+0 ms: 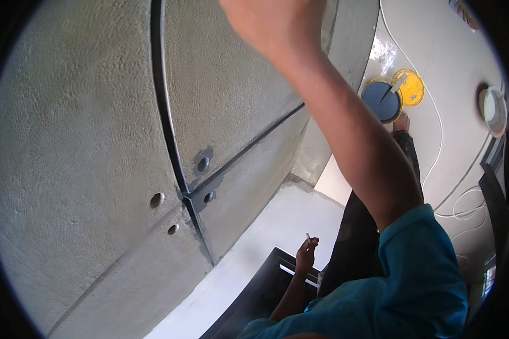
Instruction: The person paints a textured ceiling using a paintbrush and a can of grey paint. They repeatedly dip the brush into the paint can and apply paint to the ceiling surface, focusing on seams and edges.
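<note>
My right hand (274, 25) is raised high against the grey textured wall (79, 101), its fingers cut off or hidden at the top edge. Dark grooves (167, 113) cross the wall, with round holes (156, 199) around their junction and dark grey patches beside some. Low down, my left hand (305, 257) holds a thin white stick, apparently a cigarette (309, 238), between its fingers, away from the wall.
On the tiled floor (435, 141) stand a bucket of grey paste (379, 99) with a scraper and a yellow lid (413, 96), near my bare foot (401, 121). A pale bowl (495, 110) and loose white cables (464, 203) lie rightward. A dark framed object (260, 294) is below me.
</note>
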### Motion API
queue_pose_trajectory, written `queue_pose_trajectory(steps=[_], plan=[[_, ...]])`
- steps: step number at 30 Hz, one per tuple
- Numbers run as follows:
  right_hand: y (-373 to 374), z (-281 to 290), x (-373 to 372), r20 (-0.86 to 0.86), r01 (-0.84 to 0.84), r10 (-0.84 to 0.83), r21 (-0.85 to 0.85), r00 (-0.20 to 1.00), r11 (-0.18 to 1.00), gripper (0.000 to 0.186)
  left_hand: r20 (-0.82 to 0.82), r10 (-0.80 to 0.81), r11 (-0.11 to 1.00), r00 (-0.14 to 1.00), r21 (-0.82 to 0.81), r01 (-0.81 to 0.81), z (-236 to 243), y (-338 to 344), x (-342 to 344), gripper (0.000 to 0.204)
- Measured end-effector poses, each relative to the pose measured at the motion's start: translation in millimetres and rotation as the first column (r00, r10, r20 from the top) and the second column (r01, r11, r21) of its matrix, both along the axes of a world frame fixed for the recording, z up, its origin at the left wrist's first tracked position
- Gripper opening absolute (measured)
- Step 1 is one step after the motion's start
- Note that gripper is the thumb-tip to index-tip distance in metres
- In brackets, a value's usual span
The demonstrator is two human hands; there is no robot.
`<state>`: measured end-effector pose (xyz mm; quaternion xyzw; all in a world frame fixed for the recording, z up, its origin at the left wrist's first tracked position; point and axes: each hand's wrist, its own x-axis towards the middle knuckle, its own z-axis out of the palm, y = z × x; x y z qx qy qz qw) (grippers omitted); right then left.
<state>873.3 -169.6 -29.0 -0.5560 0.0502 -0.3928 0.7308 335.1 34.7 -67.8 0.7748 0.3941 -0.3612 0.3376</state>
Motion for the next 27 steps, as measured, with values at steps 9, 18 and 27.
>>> queue_pose_trajectory(steps=[9,18,27], plan=[[23.5,35.1,-43.8,0.088,-0.15,0.17,-0.199,0.981,0.968,0.02,0.073,0.092,0.995,0.993,-0.038,-0.089,-13.1,0.3,-1.0,0.025],[9.0,34.4,-31.2,-0.031,-0.096,0.091,-0.306,0.995,0.947,0.021,0.139,0.023,0.998,0.99,-0.065,-0.014,-38.9,29.1,-27.6,0.028],[1.3,32.0,-12.5,0.1,-0.018,0.052,-0.314,0.994,0.949,0.017,0.101,-0.066,0.994,0.993,-0.078,0.074,-36.4,39.2,-29.2,0.029]])
